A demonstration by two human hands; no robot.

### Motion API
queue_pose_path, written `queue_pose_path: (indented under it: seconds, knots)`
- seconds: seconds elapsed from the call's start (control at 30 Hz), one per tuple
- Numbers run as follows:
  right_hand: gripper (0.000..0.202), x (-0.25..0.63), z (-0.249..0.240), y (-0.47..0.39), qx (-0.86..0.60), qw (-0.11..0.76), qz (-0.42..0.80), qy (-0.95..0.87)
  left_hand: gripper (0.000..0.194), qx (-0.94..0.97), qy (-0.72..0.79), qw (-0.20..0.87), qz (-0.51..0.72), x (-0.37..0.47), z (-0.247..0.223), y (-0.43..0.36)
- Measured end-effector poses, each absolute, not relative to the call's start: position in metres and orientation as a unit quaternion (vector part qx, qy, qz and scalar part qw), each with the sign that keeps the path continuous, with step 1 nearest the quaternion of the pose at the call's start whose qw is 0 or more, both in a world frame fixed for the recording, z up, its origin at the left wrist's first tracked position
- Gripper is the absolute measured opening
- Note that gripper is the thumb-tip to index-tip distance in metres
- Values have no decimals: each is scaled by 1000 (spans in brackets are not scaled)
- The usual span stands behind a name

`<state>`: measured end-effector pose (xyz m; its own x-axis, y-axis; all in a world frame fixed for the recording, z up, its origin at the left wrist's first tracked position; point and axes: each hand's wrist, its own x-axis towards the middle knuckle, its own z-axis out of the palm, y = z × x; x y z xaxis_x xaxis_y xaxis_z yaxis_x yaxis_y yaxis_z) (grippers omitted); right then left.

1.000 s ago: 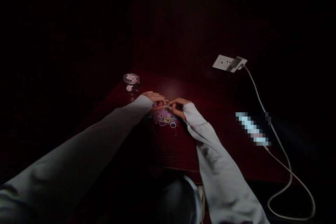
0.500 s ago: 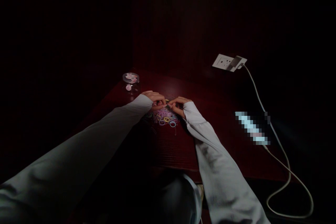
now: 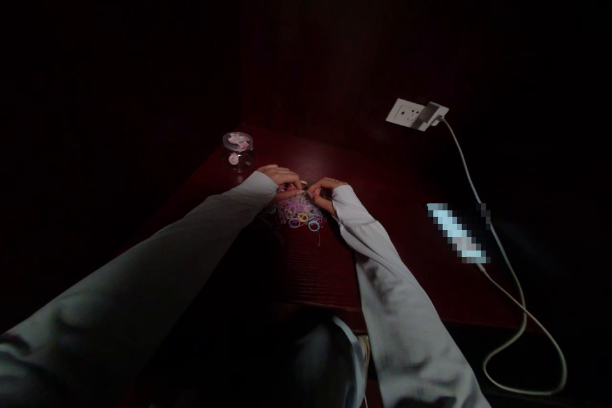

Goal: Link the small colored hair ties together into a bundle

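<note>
A heap of small coloured elastic hair ties (image 3: 295, 211), mostly pink and purple with some yellow and blue rings, lies on the dark red table (image 3: 315, 274). My left hand (image 3: 283, 178) is over the heap's far left side, fingers bent and pinched together. Facing it from the other side, my right hand (image 3: 327, 190) also pinches with thumb and forefinger. The two sets of fingertips nearly meet above the heap. Whatever is between them is too small and dim to name.
A clear lidded jar (image 3: 238, 152) with pink stickers stands at the table's far left. On the right lies a pixelated, lit device (image 3: 456, 233). Its white cable (image 3: 511, 274) runs to a charger (image 3: 433, 116) in a wall socket (image 3: 403, 113).
My fingertips have drawn very slightly apart; the right hand has shifted a little. The heap, jar and device lie as before, with the whole view only slightly shifted.
</note>
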<state>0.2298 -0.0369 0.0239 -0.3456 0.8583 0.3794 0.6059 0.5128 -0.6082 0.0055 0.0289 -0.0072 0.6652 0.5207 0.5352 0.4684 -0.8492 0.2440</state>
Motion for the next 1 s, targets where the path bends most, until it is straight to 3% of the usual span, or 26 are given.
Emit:
queue_pose_path:
  seconds: [0.53, 0.83, 1.0]
  knots:
    - [13, 230, 23, -36, -456, 331, 181, -806, 19, 913, 278, 41, 295, 1, 5, 20]
    - [25, 240, 25, -34, -455, 346, 168, -804, 17, 911, 267, 13, 314, 2, -4, 20]
    - [26, 288, 33, -24, -552, 404, 17, -729, 25, 893, 282, -6, 351, 2, -6, 21]
